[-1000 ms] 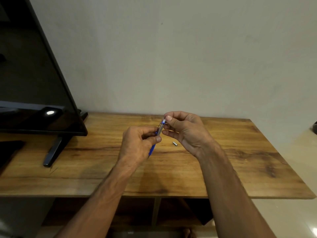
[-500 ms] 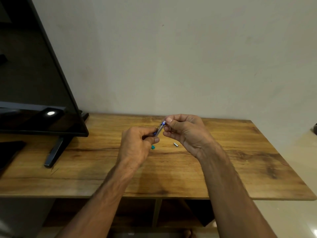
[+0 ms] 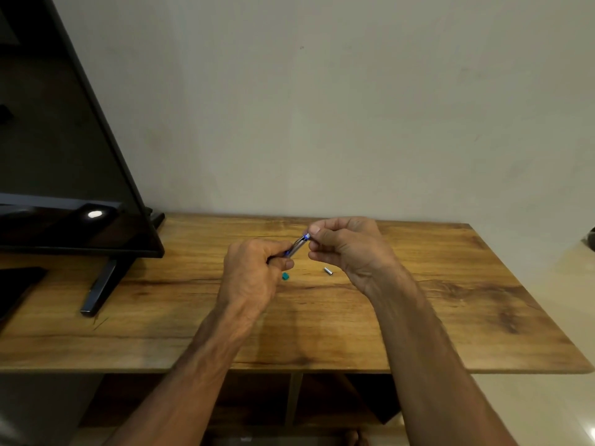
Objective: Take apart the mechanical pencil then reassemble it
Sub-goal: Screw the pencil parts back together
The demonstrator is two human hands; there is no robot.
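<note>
The mechanical pencil (image 3: 297, 245), blue with a clear-grey barrel, is held above the wooden table (image 3: 450, 300), slanting up to the right. My left hand (image 3: 254, 272) is closed around its lower part, hiding most of the barrel. My right hand (image 3: 347, 249) pinches the upper end between thumb and fingertips. A small teal piece (image 3: 285, 276) lies on the table just below my left hand. A short silver cap (image 3: 328, 271) lies on the table under my right hand.
A black TV screen (image 3: 64, 188) on a dark stand foot (image 3: 98, 292) fills the left side of the table. A pale wall rises right behind the table. Below the tabletop is an open shelf (image 3: 289, 403).
The pencil's blue lower end, visible below my left hand a second ago, is now hidden, and a teal piece has appeared on the table beneath that hand. Both hands stay together on the pencil.
</note>
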